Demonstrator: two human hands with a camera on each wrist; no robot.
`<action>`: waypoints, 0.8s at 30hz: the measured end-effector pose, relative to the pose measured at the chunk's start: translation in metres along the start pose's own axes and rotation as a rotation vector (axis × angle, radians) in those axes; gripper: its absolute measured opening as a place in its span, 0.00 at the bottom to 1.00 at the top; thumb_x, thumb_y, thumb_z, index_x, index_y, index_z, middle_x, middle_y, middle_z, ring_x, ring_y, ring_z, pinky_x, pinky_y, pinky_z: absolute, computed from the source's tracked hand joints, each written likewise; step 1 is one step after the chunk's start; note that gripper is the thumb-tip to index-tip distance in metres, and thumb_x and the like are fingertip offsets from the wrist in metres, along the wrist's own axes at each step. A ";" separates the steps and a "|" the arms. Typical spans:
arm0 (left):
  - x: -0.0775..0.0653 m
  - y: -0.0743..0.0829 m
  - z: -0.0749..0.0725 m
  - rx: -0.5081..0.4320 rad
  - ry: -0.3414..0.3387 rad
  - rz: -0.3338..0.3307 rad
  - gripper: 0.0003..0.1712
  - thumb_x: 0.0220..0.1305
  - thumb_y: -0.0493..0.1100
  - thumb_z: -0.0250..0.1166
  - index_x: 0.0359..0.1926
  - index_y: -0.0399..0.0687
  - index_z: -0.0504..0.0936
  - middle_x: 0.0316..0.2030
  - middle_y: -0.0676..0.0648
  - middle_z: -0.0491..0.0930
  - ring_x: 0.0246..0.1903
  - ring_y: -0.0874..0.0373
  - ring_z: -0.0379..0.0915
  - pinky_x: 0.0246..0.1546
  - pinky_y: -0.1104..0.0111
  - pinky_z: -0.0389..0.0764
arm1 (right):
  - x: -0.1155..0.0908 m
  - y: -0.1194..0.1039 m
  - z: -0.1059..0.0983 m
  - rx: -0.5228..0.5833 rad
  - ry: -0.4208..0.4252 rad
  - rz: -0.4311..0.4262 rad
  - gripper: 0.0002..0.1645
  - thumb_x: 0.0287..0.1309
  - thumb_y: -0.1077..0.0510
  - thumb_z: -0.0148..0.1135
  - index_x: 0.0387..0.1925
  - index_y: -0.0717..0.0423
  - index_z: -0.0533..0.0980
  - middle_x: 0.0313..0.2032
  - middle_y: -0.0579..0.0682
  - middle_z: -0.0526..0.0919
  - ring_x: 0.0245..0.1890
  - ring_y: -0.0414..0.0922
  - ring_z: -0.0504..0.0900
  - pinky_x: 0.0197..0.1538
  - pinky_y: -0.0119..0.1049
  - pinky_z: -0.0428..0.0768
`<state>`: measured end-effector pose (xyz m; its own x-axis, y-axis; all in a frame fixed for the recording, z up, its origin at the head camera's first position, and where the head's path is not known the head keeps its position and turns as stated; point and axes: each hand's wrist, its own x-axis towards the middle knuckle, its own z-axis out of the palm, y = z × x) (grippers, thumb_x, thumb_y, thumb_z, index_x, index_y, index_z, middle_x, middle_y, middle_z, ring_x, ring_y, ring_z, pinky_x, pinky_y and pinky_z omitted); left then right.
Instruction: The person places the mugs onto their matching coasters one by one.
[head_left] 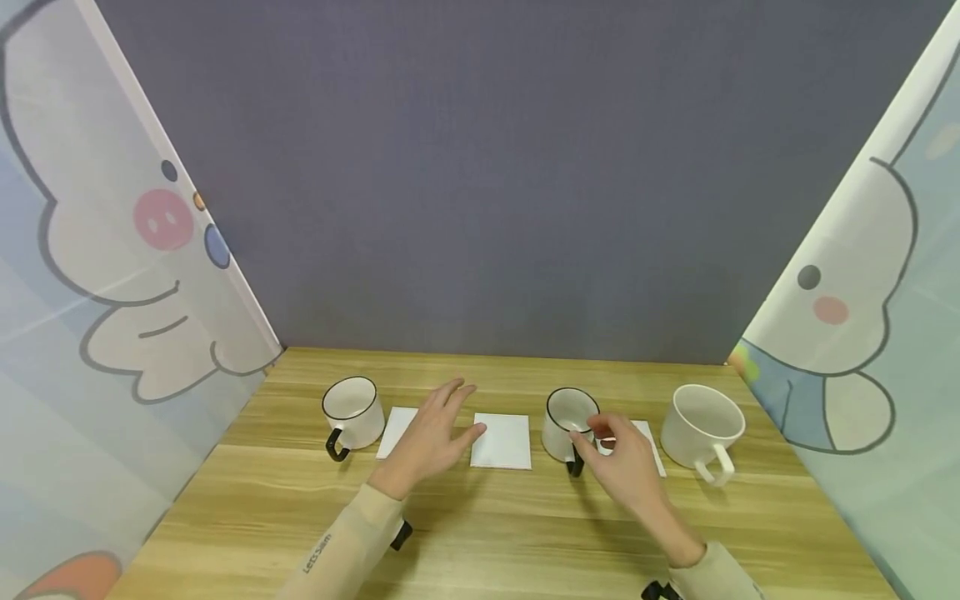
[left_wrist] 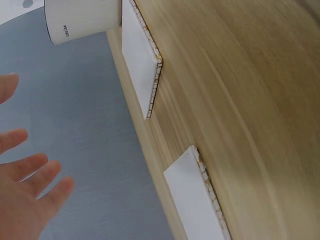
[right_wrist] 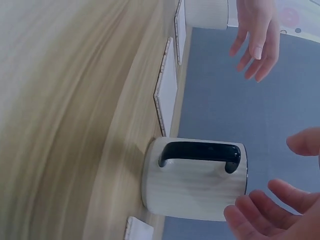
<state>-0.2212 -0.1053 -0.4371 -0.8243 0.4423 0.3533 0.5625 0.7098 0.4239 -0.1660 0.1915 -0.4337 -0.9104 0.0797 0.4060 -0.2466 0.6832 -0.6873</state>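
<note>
Fingers and thumb apart and bent around nothing, the right hand point(head_left: 626, 471) hangs right of centre low in the head view, beside the rim of a black-handled mug point(head_left: 557, 435); whether a fingertip touches that rim cannot be told. Upright, the mug stands on the worktop point(head_left: 480, 533) with its handle toward the bottom of the frame. Nearer the middle, the left hand point(head_left: 429, 442) hovers with its fingers spread and nothing in them, partly covering the left white square point(head_left: 394, 427). Between the two hands lies the middle white square point(head_left: 501, 442), flat, and the right white square point(head_left: 651, 433) shows behind the right hand. A second black-handled mug point(head_left: 358, 421) stands at lower left, and a larger white mug point(head_left: 693, 433) at lower right.

Yellowish wood grain runs crosswise over the worktop, with darker streaks. Along its far edge rises a plain grey-blue backdrop point(head_left: 480, 183), filling the upper middle of the frame. Slanting pale panels close both sides: the left panel point(head_left: 45, 400) bears a cartoon figure with a pink snout, the right panel point(head_left: 918, 483) one with a pink cheek and blue clothing.
</note>
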 end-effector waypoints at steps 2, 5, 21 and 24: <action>0.001 -0.001 0.001 -0.013 -0.022 -0.010 0.35 0.74 0.57 0.59 0.73 0.43 0.67 0.72 0.36 0.63 0.71 0.38 0.58 0.68 0.42 0.64 | -0.001 0.001 0.001 0.029 -0.004 0.014 0.17 0.57 0.55 0.75 0.42 0.63 0.81 0.37 0.54 0.84 0.39 0.50 0.84 0.44 0.48 0.85; 0.003 -0.002 0.003 -0.029 -0.047 -0.025 0.35 0.74 0.58 0.60 0.73 0.44 0.67 0.72 0.37 0.63 0.71 0.39 0.58 0.68 0.43 0.63 | -0.002 0.003 0.002 0.069 -0.031 0.069 0.17 0.58 0.55 0.74 0.42 0.62 0.81 0.36 0.51 0.84 0.39 0.47 0.84 0.43 0.40 0.85; 0.008 -0.014 0.013 -0.085 -0.121 -0.046 0.33 0.72 0.54 0.64 0.70 0.42 0.69 0.69 0.37 0.65 0.70 0.40 0.59 0.66 0.43 0.66 | -0.008 0.010 0.007 0.110 -0.100 0.235 0.13 0.61 0.51 0.72 0.40 0.56 0.82 0.36 0.47 0.86 0.37 0.41 0.83 0.42 0.33 0.81; 0.008 -0.014 0.014 -0.108 -0.127 -0.056 0.32 0.72 0.52 0.64 0.69 0.41 0.69 0.68 0.39 0.66 0.69 0.40 0.61 0.66 0.44 0.67 | -0.009 0.012 0.007 0.119 -0.124 0.267 0.13 0.61 0.51 0.72 0.39 0.56 0.82 0.36 0.47 0.86 0.36 0.41 0.82 0.40 0.33 0.79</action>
<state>-0.2363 -0.1040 -0.4523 -0.8523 0.4739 0.2214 0.5131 0.6753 0.5298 -0.1633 0.1937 -0.4501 -0.9799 0.1514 0.1300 -0.0236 0.5593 -0.8286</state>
